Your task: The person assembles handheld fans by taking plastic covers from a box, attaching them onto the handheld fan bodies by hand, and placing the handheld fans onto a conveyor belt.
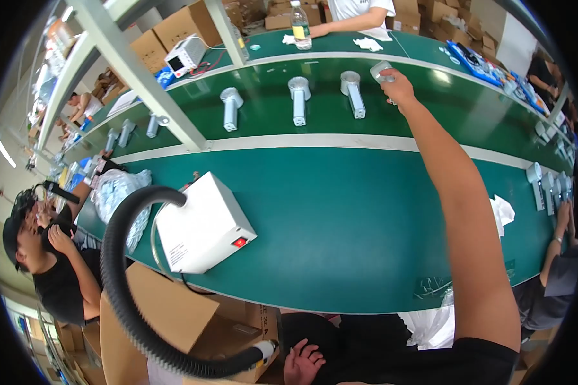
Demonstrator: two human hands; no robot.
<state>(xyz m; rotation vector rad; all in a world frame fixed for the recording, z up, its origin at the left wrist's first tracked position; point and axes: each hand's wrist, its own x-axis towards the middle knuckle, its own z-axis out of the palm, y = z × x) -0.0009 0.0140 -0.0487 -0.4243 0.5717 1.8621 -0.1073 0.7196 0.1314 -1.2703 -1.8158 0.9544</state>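
Note:
My right arm stretches far across the bench, and my right hand [399, 88] is closed around a pale grey handheld device [380, 68] above the green conveyor belt [263, 109]. Its head shows past my fingers; the rest is mostly covered. To its left on the belt lie three similar devices with round heads and straight handles: a near one [355, 96], a middle one [298, 101] and a farther one [231, 109]. Down by my lap, my left hand [304, 364] is palm up with fingers loosely apart, holding nothing.
A white box-shaped machine [202, 224] with a red switch and a thick black corrugated hose [112, 269] stands on the green table [340, 218]. White tissue [502, 215] lies at right. A bottle [300, 27] stands across the belt. Co-workers sit left, right and opposite. Cardboard [164, 314] is below.

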